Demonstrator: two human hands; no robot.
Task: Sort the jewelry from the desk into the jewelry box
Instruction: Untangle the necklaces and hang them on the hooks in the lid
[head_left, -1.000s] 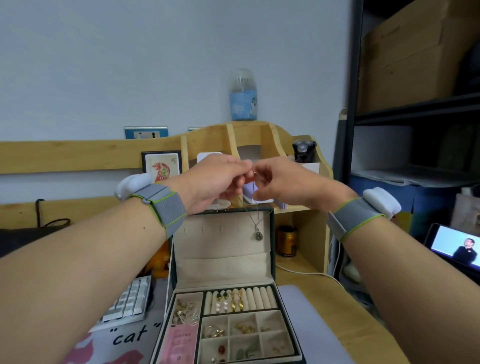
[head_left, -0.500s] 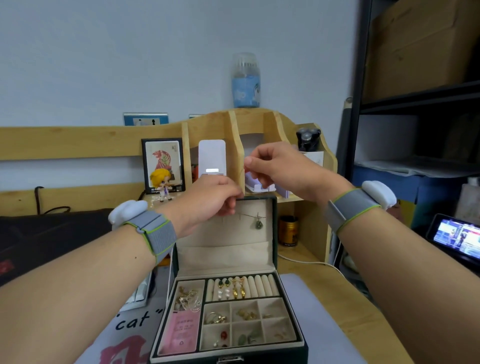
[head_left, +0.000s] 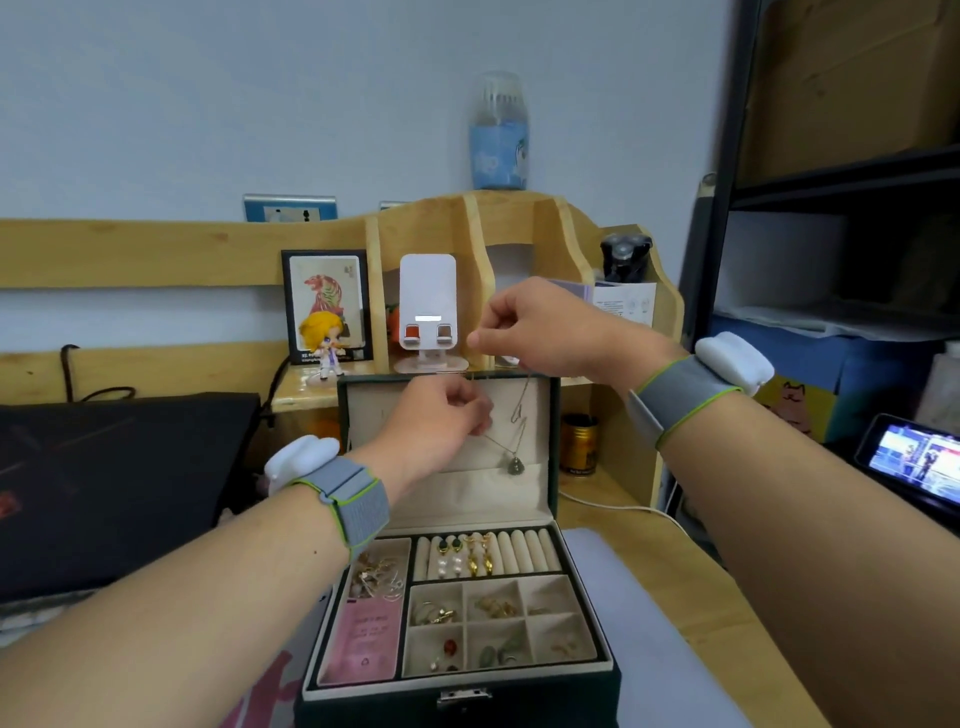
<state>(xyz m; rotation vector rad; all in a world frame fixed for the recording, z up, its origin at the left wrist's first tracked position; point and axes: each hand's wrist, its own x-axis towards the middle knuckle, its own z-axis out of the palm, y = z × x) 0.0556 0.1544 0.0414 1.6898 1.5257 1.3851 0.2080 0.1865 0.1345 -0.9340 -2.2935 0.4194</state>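
1. Your left hand is in front of the open lid of the jewelry box, at the lid's left half, fingers curled and pinching the thin chain of a necklace.
2. The chain drapes across the lid's inner face; its green pendant hangs at the lid's lower right, above the pocket.
3. Your right hand is above the lid's top edge, pinching the chain's other end.
4. Keep the chain lightly taut between both hands, so it is less likely to tangle.
5. Lower it towards the hooks along the lid's top; I cannot make them out clearly.
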